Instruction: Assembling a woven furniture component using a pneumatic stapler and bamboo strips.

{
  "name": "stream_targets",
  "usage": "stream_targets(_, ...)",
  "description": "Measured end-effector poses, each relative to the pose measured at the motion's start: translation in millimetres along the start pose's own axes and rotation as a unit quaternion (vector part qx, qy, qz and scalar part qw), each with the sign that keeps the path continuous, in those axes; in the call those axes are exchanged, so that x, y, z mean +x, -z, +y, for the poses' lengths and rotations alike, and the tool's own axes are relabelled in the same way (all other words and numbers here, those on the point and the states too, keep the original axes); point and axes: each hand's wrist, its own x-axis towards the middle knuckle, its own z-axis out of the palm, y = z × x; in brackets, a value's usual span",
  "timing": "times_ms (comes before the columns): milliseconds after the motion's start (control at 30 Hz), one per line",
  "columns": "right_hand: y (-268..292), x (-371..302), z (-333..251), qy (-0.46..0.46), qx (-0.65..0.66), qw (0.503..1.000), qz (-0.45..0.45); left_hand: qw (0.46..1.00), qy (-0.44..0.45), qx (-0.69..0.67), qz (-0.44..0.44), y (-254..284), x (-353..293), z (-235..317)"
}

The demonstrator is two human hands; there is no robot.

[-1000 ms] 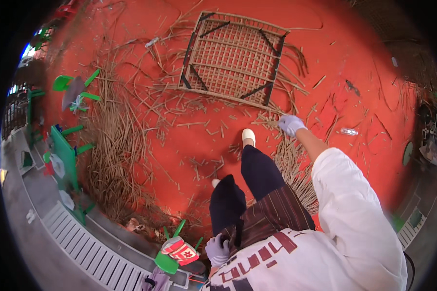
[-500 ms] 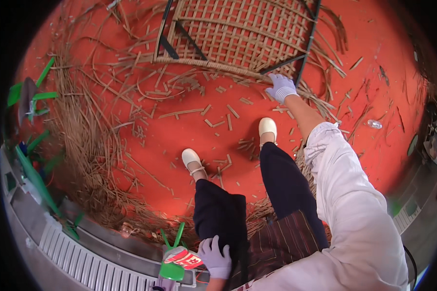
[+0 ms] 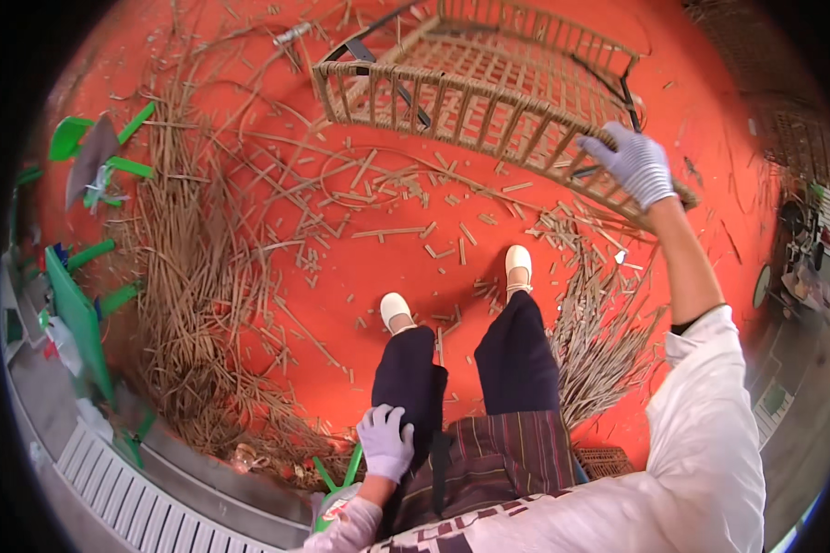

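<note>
Red floor (image 3: 369, 267) strewn with cane offcuts. Right hand (image 3: 634, 164) (gloved) grips the near rim of the tilted woven cane frame (image 3: 489, 92). Left hand (image 3: 385, 442) rests spread on the thigh, well apart from the frame.

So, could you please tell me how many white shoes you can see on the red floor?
2. The left white shoe is near the frame's centre; the right white shoe is ahead of it, near the woven rattan frame. Neither looks hidden.
</note>
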Motion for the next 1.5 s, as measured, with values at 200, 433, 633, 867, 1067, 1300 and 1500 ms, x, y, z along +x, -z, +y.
stream_targets(200,173,-149,-41,-0.012,-0.048,0.997,0.058,1.0,-0.006,0.0,0.008,9,-66,-43)
stream_targets(433,163,-287,-59,-0.082,0.014,0.994,-0.072,0.998,-0.031,-0.014,0.06,2,-190,-64)
stream_targets(633,79,-396,-51,-0.072,0.069,0.983,-0.153,0.989,0.035,-0.019,0.14,17,-280,-98)
stream_targets(867,57,-485,-91,-0.094,0.076,0.967,-0.223,0.973,0.224,0.007,-0.06,63,-346,-190)
stream_targets(1067,57,-531,-183,-0.108,-0.004,0.964,-0.243,0.972,0.191,0.028,-0.136,117,-372,-308)
stream_targets(1300,-4,-465,-301,-0.047,-0.094,0.958,-0.265,0.897,0.1,-0.136,-0.408,171,-439,-415)
stream_targets(1500,-31,-429,-401,0.022,-0.104,0.976,-0.192,0.928,0.107,-0.033,-0.356,156,-473,-414)
